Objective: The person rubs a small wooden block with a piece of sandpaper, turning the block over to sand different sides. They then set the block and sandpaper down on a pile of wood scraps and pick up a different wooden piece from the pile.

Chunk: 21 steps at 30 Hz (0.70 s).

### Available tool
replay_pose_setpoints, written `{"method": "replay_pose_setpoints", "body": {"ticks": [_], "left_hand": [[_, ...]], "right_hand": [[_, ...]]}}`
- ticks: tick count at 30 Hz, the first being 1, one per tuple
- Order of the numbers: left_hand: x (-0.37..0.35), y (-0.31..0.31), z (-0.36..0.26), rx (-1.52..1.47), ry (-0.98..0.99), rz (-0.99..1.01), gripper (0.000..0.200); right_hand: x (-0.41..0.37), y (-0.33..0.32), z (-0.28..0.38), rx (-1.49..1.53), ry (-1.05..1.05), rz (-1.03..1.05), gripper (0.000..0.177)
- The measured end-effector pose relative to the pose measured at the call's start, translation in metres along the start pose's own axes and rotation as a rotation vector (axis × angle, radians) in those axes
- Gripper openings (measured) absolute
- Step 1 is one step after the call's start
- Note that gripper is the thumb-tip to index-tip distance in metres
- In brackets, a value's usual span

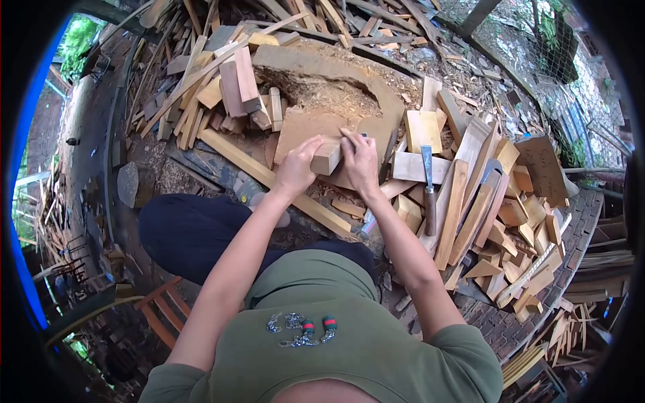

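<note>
A short squared wooden block lies between my hands on a worn, sawdust-strewn wooden work surface. My left hand is closed on the block's left side, thumb and fingers bent around its edge. On the opposite side, my right hand grips the block, its forefinger stretched over the top. A small dark bit shows by the right knuckles, too little of it to name. To the right, a chisel with a wooden handle leans on wood pieces, blade up.
Cut wood offcuts pile up on the right, with a curved metal blade among them. Stacked sticks and blocks crowd the left. A long wooden strip crosses near my legs. Behind the hollowed surface lie scrap boards.
</note>
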State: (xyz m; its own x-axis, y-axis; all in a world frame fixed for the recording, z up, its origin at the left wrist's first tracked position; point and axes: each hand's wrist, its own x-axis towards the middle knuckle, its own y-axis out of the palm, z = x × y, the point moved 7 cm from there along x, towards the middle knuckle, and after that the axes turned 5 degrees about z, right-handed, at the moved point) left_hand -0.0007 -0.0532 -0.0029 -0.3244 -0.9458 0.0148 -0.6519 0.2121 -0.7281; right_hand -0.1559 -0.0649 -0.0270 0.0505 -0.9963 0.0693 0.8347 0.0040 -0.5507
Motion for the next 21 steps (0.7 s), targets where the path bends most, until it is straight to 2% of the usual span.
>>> {"method": "replay_pose_setpoints", "body": {"ticks": [4, 6, 8, 9, 11, 13, 15, 17, 18, 21], "left_hand": [[0.001, -0.002, 0.007, -0.028, -0.127, 0.040, 0.054], [-0.002, -0.004, 0.004, -0.073, -0.051, 0.016, 0.053], [-0.003, 0.002, 0.007, -0.024, 0.014, 0.004, 0.052], [-0.002, 0.006, 0.010, 0.028, 0.026, 0.020, 0.055], [0.003, 0.000, 0.010, 0.093, 0.045, 0.025, 0.058], [0.001, -0.003, 0.010, -0.109, -0.061, 0.051, 0.056], [-0.002, 0.003, 0.005, -0.063, -0.034, 0.043, 0.056], [-0.005, 0.004, 0.005, 0.020, 0.019, 0.034, 0.056], [-0.004, 0.009, 0.005, 0.047, 0.048, 0.047, 0.057], [-0.002, 0.005, 0.012, 0.015, -0.033, 0.041, 0.059]], "right_hand": [[-0.028, -0.003, 0.066, 0.048, -0.292, 0.057, 0.029], [-0.024, -0.001, 0.046, 0.044, -0.285, 0.072, 0.029], [-0.007, 0.004, -0.006, 0.068, -0.076, -0.024, 0.030], [-0.005, 0.005, -0.009, 0.031, -0.029, -0.011, 0.029], [-0.014, 0.003, 0.026, 0.046, -0.120, 0.012, 0.029], [-0.032, 0.001, 0.065, 0.073, -0.275, 0.063, 0.028], [-0.028, -0.004, 0.047, 0.064, -0.295, 0.059, 0.028], [-0.012, 0.005, -0.003, -0.011, -0.047, -0.009, 0.027], [-0.011, 0.007, -0.011, -0.001, 0.045, 0.050, 0.028], [-0.028, -0.001, 0.041, 0.044, -0.152, 0.050, 0.029]]}}
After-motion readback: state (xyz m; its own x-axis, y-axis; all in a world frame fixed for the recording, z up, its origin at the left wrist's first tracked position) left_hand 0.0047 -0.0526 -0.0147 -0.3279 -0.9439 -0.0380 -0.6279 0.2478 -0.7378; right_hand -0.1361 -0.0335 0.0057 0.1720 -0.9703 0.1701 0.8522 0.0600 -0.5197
